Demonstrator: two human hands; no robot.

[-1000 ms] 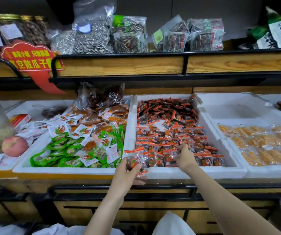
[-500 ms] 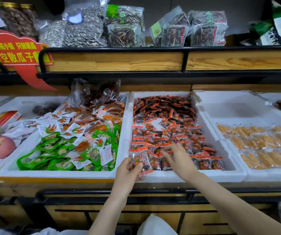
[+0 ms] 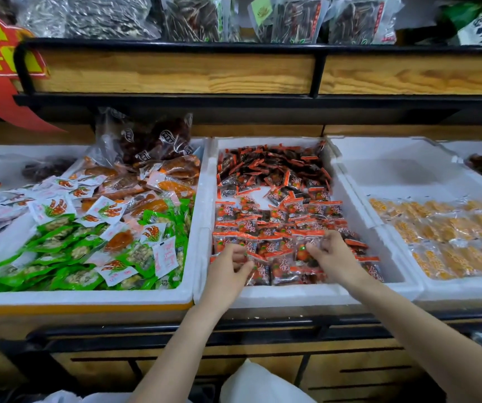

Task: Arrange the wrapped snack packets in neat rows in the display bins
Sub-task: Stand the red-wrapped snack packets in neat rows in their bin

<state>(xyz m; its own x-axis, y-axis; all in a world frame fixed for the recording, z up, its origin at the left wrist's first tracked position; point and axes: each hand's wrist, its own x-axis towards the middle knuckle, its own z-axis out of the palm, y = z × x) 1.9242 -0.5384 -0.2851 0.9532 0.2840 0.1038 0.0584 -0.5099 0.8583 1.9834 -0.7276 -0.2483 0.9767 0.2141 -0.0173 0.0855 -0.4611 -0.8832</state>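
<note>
The middle white foam bin (image 3: pixel 292 295) holds small clear packets with orange-red ends (image 3: pixel 274 225). They lie in rough rows at the front and in a loose heap (image 3: pixel 271 170) at the back. My left hand (image 3: pixel 229 267) is over the bin's front left corner, fingers curled onto a packet in the front row. My right hand (image 3: pixel 331 255) reaches in from the right and pinches a packet (image 3: pixel 306 248) in the front rows with fingertips and thumb.
To the left, a foam bin (image 3: pixel 88 298) is piled with green, white and orange packets. A bin on the right (image 3: pixel 466 289) has rows of yellow snacks. A wooden shelf (image 3: pixel 175 71) with bagged seeds overhangs the bins' back. White bags (image 3: pixel 257 385) sit below.
My left hand has moved from the bin's front rim into the front row with its packets. My right hand shifted slightly toward the front middle. The view has dropped closer to the bins.
</note>
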